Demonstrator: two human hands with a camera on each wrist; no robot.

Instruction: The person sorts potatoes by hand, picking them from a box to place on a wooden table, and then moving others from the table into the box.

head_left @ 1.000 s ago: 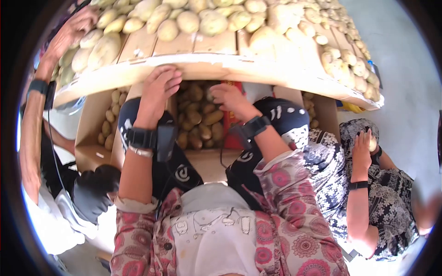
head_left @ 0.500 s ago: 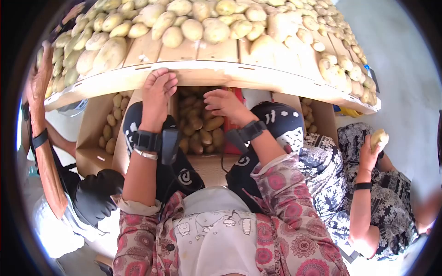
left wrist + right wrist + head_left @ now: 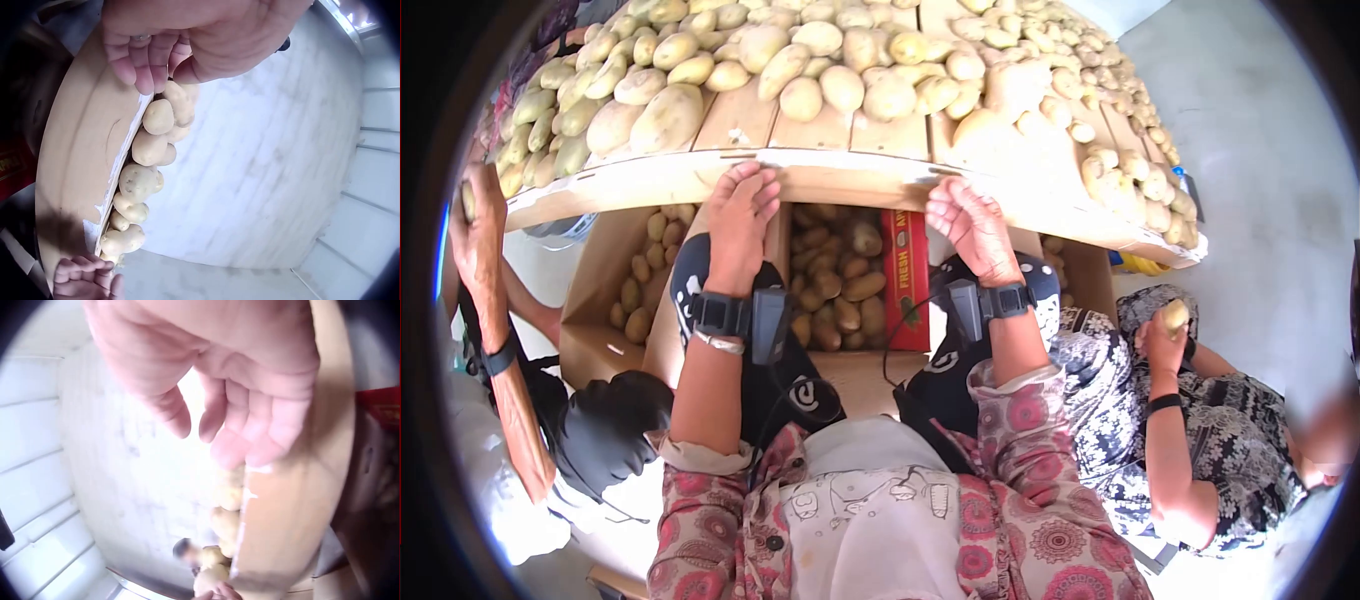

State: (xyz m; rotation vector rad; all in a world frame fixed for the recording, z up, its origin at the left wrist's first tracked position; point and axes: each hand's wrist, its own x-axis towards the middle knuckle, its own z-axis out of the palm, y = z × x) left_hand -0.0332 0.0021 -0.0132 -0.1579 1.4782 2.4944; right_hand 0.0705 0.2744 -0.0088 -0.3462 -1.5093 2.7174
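My left hand (image 3: 740,215) is at the wooden front edge (image 3: 850,180) of the tabletop, fingers loosely bent and nothing in them. In the left wrist view, the fingertips of the left hand (image 3: 187,37) hang right at that rim, close to a row of potatoes (image 3: 148,147). Farther right along the same edge is my right hand (image 3: 975,230), palm partly turned up and also holding nothing. A gap shows between thumb and relaxed fingers of the right hand (image 3: 231,369) in the right wrist view. Potatoes (image 3: 890,95) lie spread across the slatted top beyond both hands.
Beneath the edge, between the knees, a cardboard box holds brown potatoes (image 3: 845,300) beside a red printed carton (image 3: 907,290). Another box of potatoes (image 3: 640,280) stands left. People sit close on both sides; the one on the right holds a potato (image 3: 1175,315).
My right hand has moved from over the lower potato box up and right to the table edge. The left hand stays by the edge. The head view has shifted, showing more of the tabletop.
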